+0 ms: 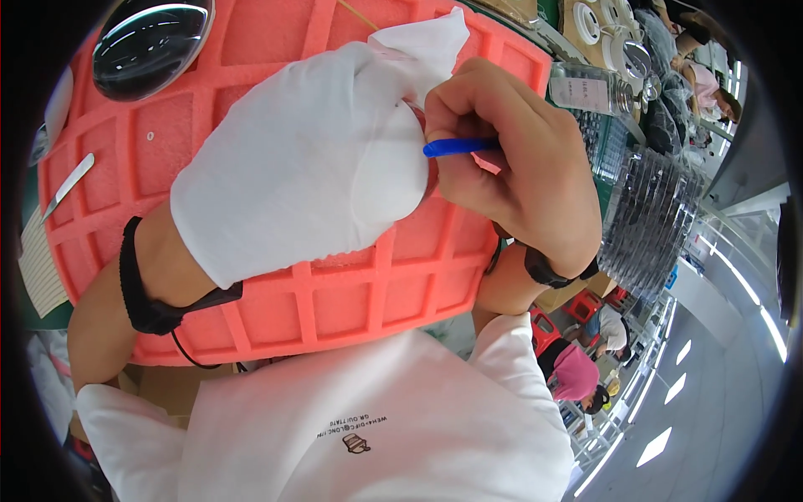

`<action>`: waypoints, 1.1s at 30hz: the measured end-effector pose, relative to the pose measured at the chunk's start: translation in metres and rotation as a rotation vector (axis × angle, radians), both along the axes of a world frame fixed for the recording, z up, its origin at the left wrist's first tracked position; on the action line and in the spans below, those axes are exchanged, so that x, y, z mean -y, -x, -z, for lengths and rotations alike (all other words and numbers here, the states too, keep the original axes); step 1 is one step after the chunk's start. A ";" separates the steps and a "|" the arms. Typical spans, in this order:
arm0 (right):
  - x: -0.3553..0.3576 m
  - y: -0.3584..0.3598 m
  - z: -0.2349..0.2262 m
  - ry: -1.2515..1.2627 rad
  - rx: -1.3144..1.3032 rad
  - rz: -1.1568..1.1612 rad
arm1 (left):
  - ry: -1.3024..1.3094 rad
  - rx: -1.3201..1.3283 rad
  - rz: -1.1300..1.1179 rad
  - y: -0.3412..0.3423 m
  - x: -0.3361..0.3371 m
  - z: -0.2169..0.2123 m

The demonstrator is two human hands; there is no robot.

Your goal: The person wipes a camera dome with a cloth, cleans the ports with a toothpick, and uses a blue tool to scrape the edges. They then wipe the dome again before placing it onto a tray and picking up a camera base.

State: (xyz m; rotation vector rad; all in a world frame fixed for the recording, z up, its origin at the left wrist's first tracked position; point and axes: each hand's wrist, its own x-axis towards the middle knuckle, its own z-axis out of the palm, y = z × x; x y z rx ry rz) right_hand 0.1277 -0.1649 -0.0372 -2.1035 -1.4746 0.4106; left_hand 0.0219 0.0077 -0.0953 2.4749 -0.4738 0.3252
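Note:
My left hand (301,167) wears a loose white glove and is bent over the red foam tray. Its fingers curl inward at the right, and whatever they hold is hidden by the glove and by my other hand. A pointed white end of cloth (427,42) sticks out beyond the fingers. Bare, my right hand (523,159) is closed around a slim blue pen-like tool (458,147), whose tip points left against the gloved fingers. Black bands circle both wrists.
Under my hands lies the red gridded foam tray (351,309). On it are a glossy black dome-shaped part (150,50), a small white ring (150,136) and a thin pale strip (70,186). At right stand a clear labelled jar (585,90) and stacked dark plastic trays (652,217). Other people sit farther off.

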 end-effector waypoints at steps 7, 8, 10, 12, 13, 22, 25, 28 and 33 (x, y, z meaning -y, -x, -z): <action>0.003 0.000 -0.002 0.028 -0.012 0.005 | -0.006 -0.012 -0.012 0.000 0.003 0.002; 0.003 -0.001 -0.002 0.032 -0.022 -0.003 | 0.006 0.003 -0.020 0.000 0.003 0.001; 0.004 -0.001 -0.001 0.035 -0.033 -0.011 | 0.014 0.017 -0.020 0.001 0.003 0.003; 0.005 -0.004 0.000 0.027 -0.092 -0.047 | 0.022 0.032 -0.025 0.002 0.003 0.005; 0.006 -0.005 0.001 0.027 -0.093 -0.049 | 0.079 0.044 -0.040 0.001 0.004 0.007; 0.016 -0.002 -0.012 -0.038 -0.281 -0.124 | 0.257 0.005 -0.046 -0.001 0.003 0.005; 0.016 -0.002 -0.007 -0.295 -0.356 -0.162 | 0.310 0.002 -0.067 0.003 0.000 0.007; 0.011 -0.005 -0.001 -0.327 -0.429 -0.394 | 0.346 -0.060 -0.077 0.004 -0.001 0.010; -0.007 0.001 0.005 -0.585 -0.850 0.009 | 0.408 -0.128 0.034 0.001 -0.004 -0.003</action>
